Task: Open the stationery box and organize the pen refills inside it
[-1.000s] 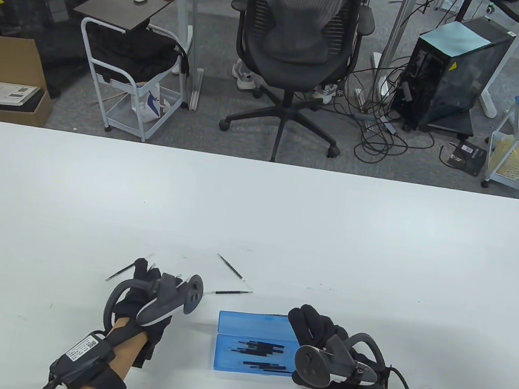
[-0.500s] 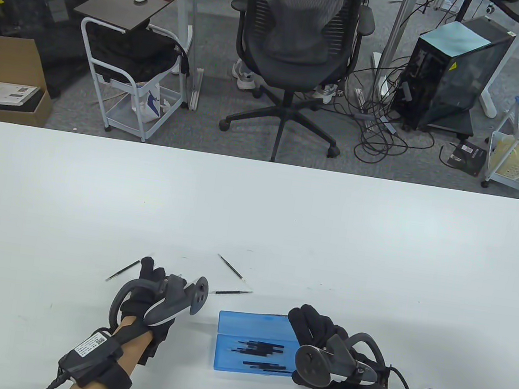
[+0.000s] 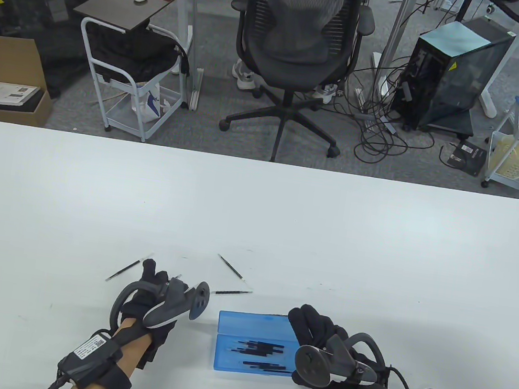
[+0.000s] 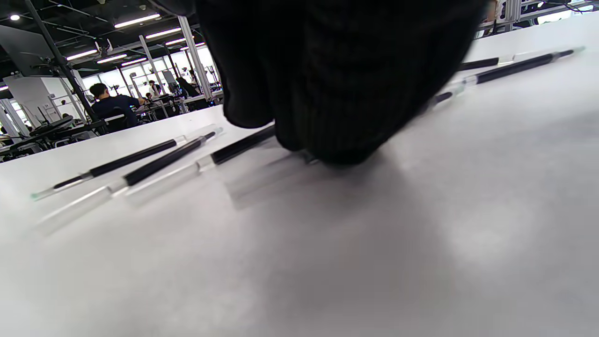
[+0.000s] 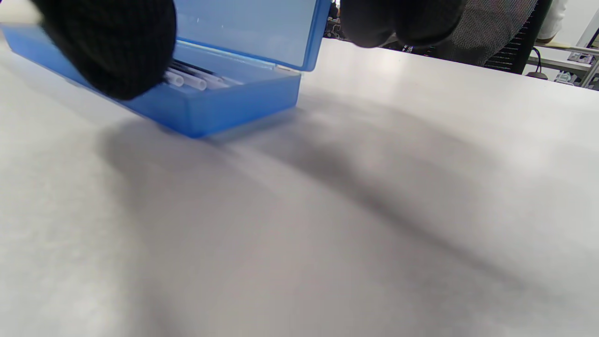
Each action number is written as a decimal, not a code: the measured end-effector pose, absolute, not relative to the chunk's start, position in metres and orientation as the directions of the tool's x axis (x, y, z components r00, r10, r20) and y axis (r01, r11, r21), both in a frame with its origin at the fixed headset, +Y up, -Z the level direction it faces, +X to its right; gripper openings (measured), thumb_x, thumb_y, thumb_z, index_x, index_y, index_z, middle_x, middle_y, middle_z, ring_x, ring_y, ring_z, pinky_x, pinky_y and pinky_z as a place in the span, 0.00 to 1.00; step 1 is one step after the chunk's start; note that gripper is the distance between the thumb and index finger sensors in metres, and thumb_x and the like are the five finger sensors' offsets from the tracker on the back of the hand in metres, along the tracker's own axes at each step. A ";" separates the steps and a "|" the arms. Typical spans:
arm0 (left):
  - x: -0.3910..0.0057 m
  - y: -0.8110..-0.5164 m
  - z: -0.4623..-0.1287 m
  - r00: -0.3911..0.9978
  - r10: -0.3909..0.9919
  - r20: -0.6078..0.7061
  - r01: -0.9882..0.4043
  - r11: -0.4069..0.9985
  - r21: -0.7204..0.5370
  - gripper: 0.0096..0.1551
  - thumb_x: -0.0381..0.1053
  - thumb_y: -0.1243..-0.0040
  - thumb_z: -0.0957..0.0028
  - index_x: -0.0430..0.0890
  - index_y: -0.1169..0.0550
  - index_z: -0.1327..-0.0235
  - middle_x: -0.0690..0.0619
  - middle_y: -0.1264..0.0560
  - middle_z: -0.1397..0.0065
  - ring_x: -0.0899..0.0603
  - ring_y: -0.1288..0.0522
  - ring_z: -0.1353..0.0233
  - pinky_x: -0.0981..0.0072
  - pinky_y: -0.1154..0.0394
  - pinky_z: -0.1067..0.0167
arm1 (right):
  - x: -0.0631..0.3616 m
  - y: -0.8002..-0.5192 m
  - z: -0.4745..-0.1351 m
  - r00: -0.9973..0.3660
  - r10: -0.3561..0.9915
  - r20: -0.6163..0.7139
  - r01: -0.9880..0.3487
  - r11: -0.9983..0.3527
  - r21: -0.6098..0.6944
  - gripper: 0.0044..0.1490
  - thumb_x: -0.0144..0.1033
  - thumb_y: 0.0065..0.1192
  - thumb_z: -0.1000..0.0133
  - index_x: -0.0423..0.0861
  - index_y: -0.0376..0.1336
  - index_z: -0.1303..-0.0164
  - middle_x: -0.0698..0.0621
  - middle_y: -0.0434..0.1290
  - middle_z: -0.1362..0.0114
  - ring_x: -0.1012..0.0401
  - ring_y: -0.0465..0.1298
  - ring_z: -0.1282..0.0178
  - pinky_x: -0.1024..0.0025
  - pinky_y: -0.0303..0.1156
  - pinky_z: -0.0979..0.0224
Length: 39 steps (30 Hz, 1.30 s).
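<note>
The blue stationery box (image 3: 222,360) lies open near the table's front edge, its lid (image 3: 253,323) tilted back and several dark pen refills (image 3: 261,354) inside. My right hand (image 3: 313,327) grips the box's right end, thumb (image 5: 107,47) on the base (image 5: 220,105) and fingers (image 5: 402,21) behind the lid. My left hand (image 3: 155,283) is left of the box, fingertips (image 4: 327,131) down on a loose refill (image 4: 238,147) that they pinch against the table. More refills lie loose: one to the hand's left (image 3: 126,270), two to its right (image 3: 231,266) (image 3: 231,292).
The white table (image 3: 257,213) stretches wide behind the hands. An office chair (image 3: 295,40), computer towers and wire carts stand on the floor past the far edge. In the left wrist view two more refills (image 4: 117,164) lie side by side to the left.
My left hand has slid right and slightly toward me, uncovering the refill on its left. The right hand and the box have not moved.
</note>
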<state>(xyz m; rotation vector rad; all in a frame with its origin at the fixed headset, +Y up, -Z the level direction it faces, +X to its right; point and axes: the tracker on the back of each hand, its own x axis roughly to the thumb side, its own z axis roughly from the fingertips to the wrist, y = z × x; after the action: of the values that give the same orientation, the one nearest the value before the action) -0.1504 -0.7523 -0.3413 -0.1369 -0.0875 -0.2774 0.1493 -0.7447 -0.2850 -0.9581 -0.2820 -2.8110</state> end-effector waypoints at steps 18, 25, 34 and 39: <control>-0.125 -0.683 -0.294 0.956 -0.194 0.220 0.159 0.973 0.169 0.32 0.49 0.23 0.55 0.49 0.21 0.35 0.58 0.15 0.38 0.45 0.20 0.27 0.30 0.47 0.18 | 0.149 -0.745 -0.285 -0.783 -0.086 0.616 0.209 -0.969 0.131 0.80 0.58 0.67 0.49 0.36 0.18 0.19 0.26 0.29 0.13 0.30 0.55 0.17 0.36 0.60 0.21; -0.073 -0.685 -0.255 0.896 -0.237 0.376 0.160 0.961 0.224 0.31 0.49 0.23 0.55 0.50 0.21 0.36 0.58 0.15 0.39 0.45 0.19 0.27 0.29 0.46 0.18 | 0.149 -0.745 -0.285 -0.783 -0.088 0.616 0.210 -0.969 0.128 0.80 0.58 0.67 0.49 0.36 0.18 0.19 0.26 0.30 0.13 0.30 0.55 0.17 0.36 0.60 0.21; -0.018 -0.728 -0.240 0.808 -0.326 0.491 0.264 0.945 0.193 0.31 0.49 0.23 0.55 0.50 0.21 0.36 0.58 0.15 0.39 0.45 0.19 0.28 0.30 0.45 0.19 | 0.149 -0.745 -0.285 -0.783 -0.090 0.615 0.210 -0.970 0.125 0.80 0.58 0.67 0.50 0.36 0.18 0.19 0.25 0.28 0.13 0.30 0.55 0.17 0.35 0.60 0.21; -0.010 -0.739 -0.243 0.804 -0.340 0.488 0.296 0.940 0.167 0.31 0.49 0.24 0.54 0.51 0.22 0.35 0.59 0.15 0.38 0.45 0.20 0.27 0.30 0.46 0.18 | 0.149 -0.745 -0.285 -0.783 -0.091 0.616 0.212 -0.969 0.126 0.80 0.58 0.67 0.49 0.36 0.18 0.19 0.26 0.28 0.13 0.29 0.54 0.16 0.35 0.60 0.21</control>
<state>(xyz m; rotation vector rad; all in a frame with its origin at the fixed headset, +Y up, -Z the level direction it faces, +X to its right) -0.0104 -0.7390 -0.2432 0.0842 -0.5383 -0.3409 0.1493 -0.7449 -0.2853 -0.9557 -0.2819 -2.8085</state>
